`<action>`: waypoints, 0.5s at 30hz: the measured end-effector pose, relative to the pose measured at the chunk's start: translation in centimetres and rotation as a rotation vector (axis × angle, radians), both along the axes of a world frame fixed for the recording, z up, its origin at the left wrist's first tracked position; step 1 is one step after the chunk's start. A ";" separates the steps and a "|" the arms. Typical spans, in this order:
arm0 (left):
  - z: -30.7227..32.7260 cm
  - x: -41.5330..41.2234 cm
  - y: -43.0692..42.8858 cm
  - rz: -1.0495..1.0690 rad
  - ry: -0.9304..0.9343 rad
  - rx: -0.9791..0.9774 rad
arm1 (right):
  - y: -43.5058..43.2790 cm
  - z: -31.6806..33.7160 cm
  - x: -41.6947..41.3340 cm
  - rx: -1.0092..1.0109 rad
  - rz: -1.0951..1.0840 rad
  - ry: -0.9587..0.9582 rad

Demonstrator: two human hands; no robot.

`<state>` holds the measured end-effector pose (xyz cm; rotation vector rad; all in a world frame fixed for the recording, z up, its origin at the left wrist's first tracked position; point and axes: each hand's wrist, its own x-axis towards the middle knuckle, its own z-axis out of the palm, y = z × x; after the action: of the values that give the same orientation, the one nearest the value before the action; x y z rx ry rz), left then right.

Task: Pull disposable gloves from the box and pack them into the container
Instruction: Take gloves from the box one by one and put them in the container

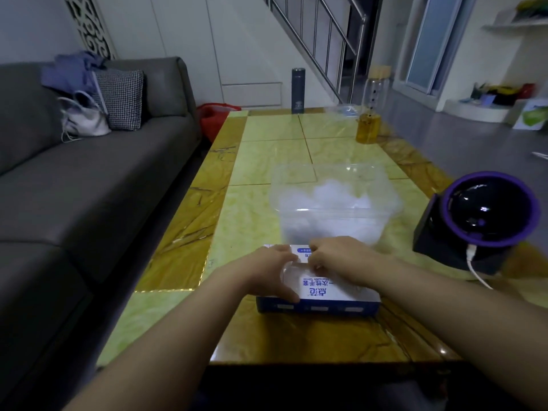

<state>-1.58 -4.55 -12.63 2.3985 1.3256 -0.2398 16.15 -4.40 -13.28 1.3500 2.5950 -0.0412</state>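
Ok, head view only, and it's motion-blurred. The glove box (pixel 341 296) lies flat on the table (pixel 255 161) near the front edge. The clear container (pixel 329 166) stands right behind it. Touching or just apart, can't tell, because the hands cover the gap.

The left grip (pixel 268 271) is spread over the box's left end, fingers at the far edge and thumb at the near edge, pressing down. The right grip (pixel 338 258) has its fingers curled in at the top opening, tips hidden. It's probably pinching a glove (pixel 292 272), but the film is clear and barely readable.

The container holds a white crumpled pile of gloves (pixel 335 197), smeared through the wall. To its right is a black dome device (pixel 489 215) with a purple ring and a white cable (pixel 477 271) plugged in. At the far end are a jar of yellow liquid (pixel 368 129) and a dark flask (pixel 297 90). The sofa (pixel 89 179) on the left is cut off.
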 end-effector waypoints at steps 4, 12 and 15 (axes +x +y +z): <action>-0.4 -0.3 0.2 0.009 -0.026 0.003 | -0.2 0.7 0.3 0.069 0.010 0.072; -1.2 -0.6 0.8 0.023 -0.082 0.002 | -0.7 6.8 0.9 0.295 -0.067 0.364; -0.5 -0.3 0.3 0.015 -0.073 0.014 | -0.5 9.8 1.9 0.426 -0.087 0.549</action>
<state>-1.88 -4.21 -13.13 2.3842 1.3165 -0.1372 18.06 -4.92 -3.49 1.8080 3.1203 0.1590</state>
